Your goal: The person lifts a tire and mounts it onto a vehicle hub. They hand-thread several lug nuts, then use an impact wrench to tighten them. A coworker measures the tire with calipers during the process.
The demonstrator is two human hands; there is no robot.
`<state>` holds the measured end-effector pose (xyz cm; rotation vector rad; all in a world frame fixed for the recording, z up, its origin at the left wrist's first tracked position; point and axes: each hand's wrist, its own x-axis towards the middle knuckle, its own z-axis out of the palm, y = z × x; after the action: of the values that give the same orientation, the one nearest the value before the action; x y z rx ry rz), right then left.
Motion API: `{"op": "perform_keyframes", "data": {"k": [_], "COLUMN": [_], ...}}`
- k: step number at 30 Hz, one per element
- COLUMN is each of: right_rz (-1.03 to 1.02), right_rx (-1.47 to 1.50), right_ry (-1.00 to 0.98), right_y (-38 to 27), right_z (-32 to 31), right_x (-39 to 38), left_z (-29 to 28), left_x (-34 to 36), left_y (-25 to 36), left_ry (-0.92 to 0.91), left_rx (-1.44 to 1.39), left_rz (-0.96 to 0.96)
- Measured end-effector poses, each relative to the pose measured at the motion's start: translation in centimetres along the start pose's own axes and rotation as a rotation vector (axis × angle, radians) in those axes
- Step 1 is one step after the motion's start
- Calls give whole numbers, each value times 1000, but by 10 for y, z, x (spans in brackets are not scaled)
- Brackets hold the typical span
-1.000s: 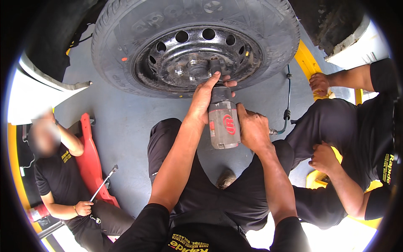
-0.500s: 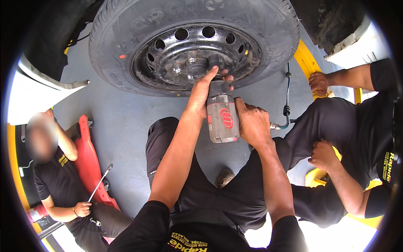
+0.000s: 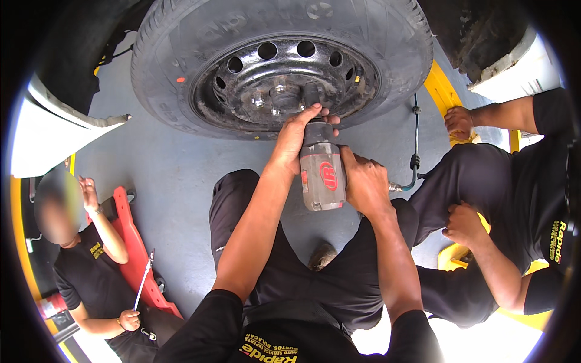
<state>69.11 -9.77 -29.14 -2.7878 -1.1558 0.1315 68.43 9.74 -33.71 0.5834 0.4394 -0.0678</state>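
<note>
A grey and black air impact wrench points away from me at a wheel. My left hand wraps round its nose, thumb lying along the top by the dark socket. The grip is closed in my right hand, at the tool's right side; the trigger is hidden. The socket sits over the right side of the bolt circle on the black steel rim. Shiny lug nuts show to its left, around the hub. A large tire surrounds the rim. An air hose trails from near my right hand.
On the right, a co-worker crouches with one hand on a yellow lift arm. At left another person holds a long-handled wrench beside a red creeper. White body panels flank the wheel.
The impact wrench and my hands sit slightly lower in view, with the socket still at the rim. The person at left has shifted, a raised hand now apart from the head.
</note>
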Motion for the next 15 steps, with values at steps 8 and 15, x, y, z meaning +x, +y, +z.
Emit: {"op": "perform_keyframes", "data": {"k": [8,15], "right_rz": [22,31], "right_rx": [49,-5], "right_ry": [11,-60], "right_y": [-6,-3], "right_z": [2,-6], "right_x": [-5,7], "left_z": [-6,-1], "left_x": [-2,2], "left_y": [-3,1], "left_ry": [-43,-51], "left_rx": [-4,-49], "left_rz": [13,20]}}
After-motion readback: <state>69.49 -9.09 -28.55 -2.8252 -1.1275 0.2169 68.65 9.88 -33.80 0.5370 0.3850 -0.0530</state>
